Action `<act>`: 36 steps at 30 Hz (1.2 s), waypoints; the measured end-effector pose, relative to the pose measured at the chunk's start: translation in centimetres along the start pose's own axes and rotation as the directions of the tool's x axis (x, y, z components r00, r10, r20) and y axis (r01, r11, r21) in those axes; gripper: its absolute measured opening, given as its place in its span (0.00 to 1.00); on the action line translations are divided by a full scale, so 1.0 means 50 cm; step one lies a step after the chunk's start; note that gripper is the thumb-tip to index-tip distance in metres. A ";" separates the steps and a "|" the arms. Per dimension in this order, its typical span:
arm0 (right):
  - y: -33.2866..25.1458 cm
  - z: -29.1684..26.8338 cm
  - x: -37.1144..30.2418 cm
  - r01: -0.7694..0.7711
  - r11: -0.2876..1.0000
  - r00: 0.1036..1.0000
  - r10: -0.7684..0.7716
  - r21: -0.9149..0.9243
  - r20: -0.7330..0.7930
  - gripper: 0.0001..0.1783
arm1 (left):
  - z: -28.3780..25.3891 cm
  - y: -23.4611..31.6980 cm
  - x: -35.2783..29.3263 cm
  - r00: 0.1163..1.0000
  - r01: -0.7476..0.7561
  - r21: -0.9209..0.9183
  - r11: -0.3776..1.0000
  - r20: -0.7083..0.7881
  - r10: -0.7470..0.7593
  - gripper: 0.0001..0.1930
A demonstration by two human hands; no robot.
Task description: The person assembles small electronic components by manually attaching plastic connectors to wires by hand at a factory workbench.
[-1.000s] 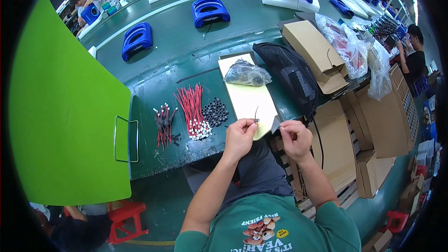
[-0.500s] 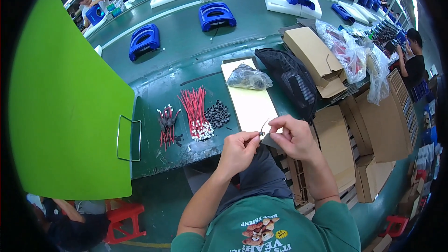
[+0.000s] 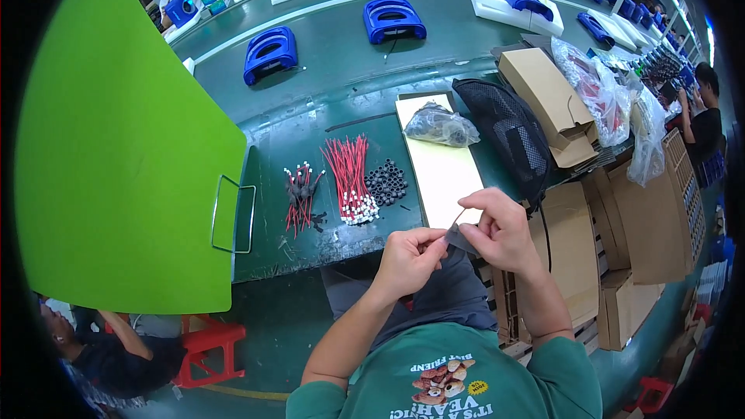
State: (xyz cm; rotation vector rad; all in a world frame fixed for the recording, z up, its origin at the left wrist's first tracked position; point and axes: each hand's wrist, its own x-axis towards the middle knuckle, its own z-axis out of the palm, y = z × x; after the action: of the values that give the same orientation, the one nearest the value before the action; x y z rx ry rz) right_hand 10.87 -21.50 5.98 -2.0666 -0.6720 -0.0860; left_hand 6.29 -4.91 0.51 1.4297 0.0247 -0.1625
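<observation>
Our fingers [image 3: 436, 242] are pinched shut on a thin dark wire [image 3: 456, 226]. The left hand [image 3: 410, 257] nips the lower end between thumb and fingertip. The right hand [image 3: 500, 229] nips the wire a little higher, and the top of the wire pokes up past it. The two hands are almost touching. We hold the wire just off the near edge of the green table [image 3: 341, 237], above our lap.

On the table, near that edge, lies a bunch of red wires with white ends [image 3: 349, 178]. Just to the right of it sits a little pile of small black rings [image 3: 386, 182]. To the left of the red bunch lies a smaller bunch of red and dark wires [image 3: 301, 195]. A long pale card sheet [image 3: 442, 174] lies on the right part of the table, and a clear bag of dark parts [image 3: 440, 126] rests on its far end. A black mesh bag [image 3: 504, 136] lies along the right edge of the table. Brown cardboard boxes [image 3: 551, 101] are stacked past it.

A big green board [image 3: 124, 163] with a wire handle [image 3: 233, 213] stands at the left edge of the table. Blue plastic shells [image 3: 270, 53] sit on the belt behind.
</observation>
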 end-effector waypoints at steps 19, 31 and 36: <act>0.017 0.027 -0.003 -0.126 0.885 0.987 0.158 0.448 -0.033 0.03 | -0.023 0.021 -0.024 0.877 -0.409 0.140 0.902 -0.213 0.431 0.07; 0.006 0.047 -0.007 -0.138 0.917 0.989 0.145 0.374 0.011 0.03 | -0.004 0.043 -0.027 0.887 -0.385 0.416 0.823 -0.078 0.455 0.09; 0.009 0.050 -0.005 0.023 0.960 0.997 -0.001 0.281 -0.076 0.04 | 0.003 0.035 -0.029 0.934 -0.268 0.270 0.925 -0.164 0.318 0.08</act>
State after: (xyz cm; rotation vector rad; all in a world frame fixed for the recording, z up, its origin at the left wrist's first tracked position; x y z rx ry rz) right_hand 10.41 -19.81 4.16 -1.7770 -0.6126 -0.0706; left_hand 5.06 -4.70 2.41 1.6728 -0.0430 0.2403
